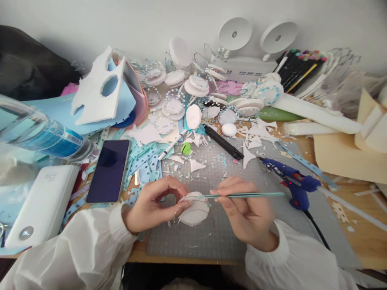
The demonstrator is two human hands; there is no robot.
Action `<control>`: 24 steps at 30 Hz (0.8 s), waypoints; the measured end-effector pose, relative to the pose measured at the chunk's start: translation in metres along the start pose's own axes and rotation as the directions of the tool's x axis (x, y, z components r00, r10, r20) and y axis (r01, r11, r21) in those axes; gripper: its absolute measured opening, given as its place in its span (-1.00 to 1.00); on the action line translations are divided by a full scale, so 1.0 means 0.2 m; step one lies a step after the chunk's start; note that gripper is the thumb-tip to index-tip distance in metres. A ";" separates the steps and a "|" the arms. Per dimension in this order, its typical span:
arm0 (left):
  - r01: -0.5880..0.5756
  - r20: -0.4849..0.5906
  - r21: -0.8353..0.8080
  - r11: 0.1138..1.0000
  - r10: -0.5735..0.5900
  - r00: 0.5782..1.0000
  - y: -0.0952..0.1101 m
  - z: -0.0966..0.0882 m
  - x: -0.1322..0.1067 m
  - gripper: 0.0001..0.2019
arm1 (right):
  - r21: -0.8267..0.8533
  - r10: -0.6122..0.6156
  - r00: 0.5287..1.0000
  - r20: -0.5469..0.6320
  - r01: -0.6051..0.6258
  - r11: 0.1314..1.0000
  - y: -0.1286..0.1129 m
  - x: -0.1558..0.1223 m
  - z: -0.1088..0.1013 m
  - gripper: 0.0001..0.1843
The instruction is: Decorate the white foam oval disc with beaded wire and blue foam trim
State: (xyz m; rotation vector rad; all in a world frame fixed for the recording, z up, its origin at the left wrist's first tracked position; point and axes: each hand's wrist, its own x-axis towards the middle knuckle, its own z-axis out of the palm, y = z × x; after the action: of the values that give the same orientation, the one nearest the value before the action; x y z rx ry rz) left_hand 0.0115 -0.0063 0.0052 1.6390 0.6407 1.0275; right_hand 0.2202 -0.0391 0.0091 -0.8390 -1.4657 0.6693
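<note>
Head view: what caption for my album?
Left hand holds a white disc, right hand a teal strip, over a grey mat.

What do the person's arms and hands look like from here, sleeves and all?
Both arms wear loose, puffy white fabric: the left sleeve and right sleeve each gather into a cuff at the wrist. The left hand and right hand are bare, with no gloves, rings or watch showing.

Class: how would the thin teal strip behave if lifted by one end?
The teal strip juts straight beyond the right hand, so probably springy, not limp. Long and very narrow, it likely weighs little and could kink if pressed.
</note>
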 end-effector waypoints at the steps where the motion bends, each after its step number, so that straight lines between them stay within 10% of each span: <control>1: -0.005 0.000 0.001 1.000 0.005 1.000 0.00 0.00 0.00 -0.86 | -0.004 -0.005 1.000 -0.003 0.005 1.000 0.00 0.00 0.00 -0.74; 14: -0.027 0.007 0.038 0.999 0.027 1.000 -0.01 0.00 -0.01 -0.90 | -0.163 -0.270 0.951 0.150 0.293 0.942 0.00 0.00 -0.04 -0.59; 24: -0.049 0.007 0.079 0.996 0.048 0.999 -0.01 -0.01 -0.01 -0.88 | -0.090 0.004 1.000 0.005 -0.004 0.996 -0.02 0.03 -0.01 -0.77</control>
State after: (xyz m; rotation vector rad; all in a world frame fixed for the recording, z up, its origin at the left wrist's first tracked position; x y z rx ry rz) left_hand 0.0091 -0.0063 0.0021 1.7328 0.6482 1.0447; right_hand 0.2227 -0.0368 0.0165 -0.9106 -1.5078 0.6123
